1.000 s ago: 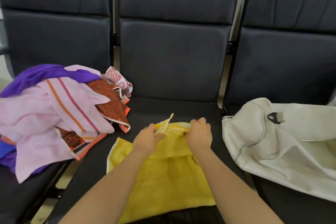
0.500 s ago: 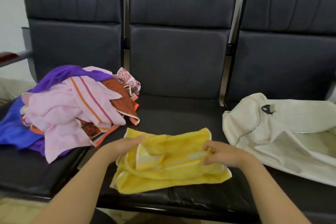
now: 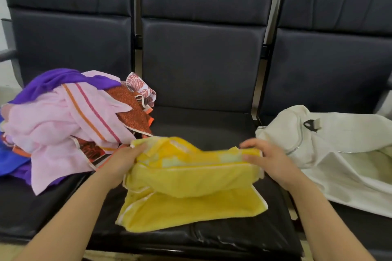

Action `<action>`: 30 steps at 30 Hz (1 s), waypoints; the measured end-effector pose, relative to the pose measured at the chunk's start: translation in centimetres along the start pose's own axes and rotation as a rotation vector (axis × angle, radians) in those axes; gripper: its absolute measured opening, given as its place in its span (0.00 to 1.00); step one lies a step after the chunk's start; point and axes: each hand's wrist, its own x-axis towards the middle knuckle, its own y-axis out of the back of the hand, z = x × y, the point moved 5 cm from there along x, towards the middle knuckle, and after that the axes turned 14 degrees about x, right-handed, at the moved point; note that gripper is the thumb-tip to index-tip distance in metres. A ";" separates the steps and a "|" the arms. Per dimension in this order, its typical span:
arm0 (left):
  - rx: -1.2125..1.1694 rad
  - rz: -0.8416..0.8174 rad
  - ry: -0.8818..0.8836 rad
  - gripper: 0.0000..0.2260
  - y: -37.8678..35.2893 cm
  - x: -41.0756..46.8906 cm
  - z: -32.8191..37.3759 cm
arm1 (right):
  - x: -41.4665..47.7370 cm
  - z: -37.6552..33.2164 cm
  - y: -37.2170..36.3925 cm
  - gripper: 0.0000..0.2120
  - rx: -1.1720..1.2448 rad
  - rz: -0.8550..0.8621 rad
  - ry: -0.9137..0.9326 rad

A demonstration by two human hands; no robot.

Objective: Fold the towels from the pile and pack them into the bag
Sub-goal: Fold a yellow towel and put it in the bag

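Yellow towel [image 3: 191, 188], on bench [image 3: 203, 125]: left hand [image 3: 121, 161] and right hand [image 3: 269, 161] grip its opposite ends. Pile [image 3: 63, 125] left, bag [image 3: 331, 154] right.

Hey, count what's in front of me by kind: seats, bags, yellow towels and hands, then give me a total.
Black seats: 3
White bag: 1
Yellow towel: 1
Hands: 2, left hand and right hand
Total: 7

Pile [image 3: 67, 121] left, towel [image 3: 191, 188] middle, bag [image 3: 331, 154] right
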 end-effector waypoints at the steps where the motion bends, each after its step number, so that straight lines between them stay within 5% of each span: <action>1: 0.092 0.038 -0.027 0.08 0.1 0.6 -0.3 | 0.5 0.1 0.2 0.14 0.153 0.104 0.056; 4: 0.811 0.105 -0.059 0.08 0.2 2.8 -2.4 | 2.3 2.8 -0.9 0.25 0.282 0.200 -0.060; 6: 1.101 0.049 -0.047 0.15 -0.1 3.7 -3.5 | 3.2 5.8 -2.4 0.25 0.046 0.097 -0.212; 8: 1.090 0.038 -0.057 0.18 -0.5 4.0 -3.7 | 3.7 7.6 -3.4 0.24 -0.186 0.087 -0.224; 12: 0.968 0.189 -0.136 0.14 -1.5 3.5 -2.7 | 4.0 6.2 -3.6 0.28 -0.023 0.259 -0.010; 15: 0.820 0.285 -0.145 0.07 -1.5 3.5 -2.6 | 3.9 5.6 -4.1 0.36 -0.143 0.110 0.028; 18: 0.979 0.378 -0.201 0.05 -1.0 4.0 -2.6 | 4.0 6.0 -2.9 0.32 -0.185 0.197 0.001; 22: 1.070 0.100 0.096 0.11 -0.7 4.3 -4.6 | 4.1 7.7 -2.2 0.21 -0.067 0.177 -0.223; 25: 1.112 0.072 0.222 0.18 -0.9 3.5 -4.8 | 4.1 7.5 -3.7 0.25 0.037 0.088 -0.131; 28: 1.252 0.333 -0.048 0.17 -1.1 2.7 -2.1 | 4.6 7.1 -3.9 0.25 -0.089 0.111 -0.048; 30: 1.229 0.304 -0.322 0.17 -2.4 2.8 -1.2 | 4.7 7.2 -4.0 0.20 -0.213 0.099 -0.055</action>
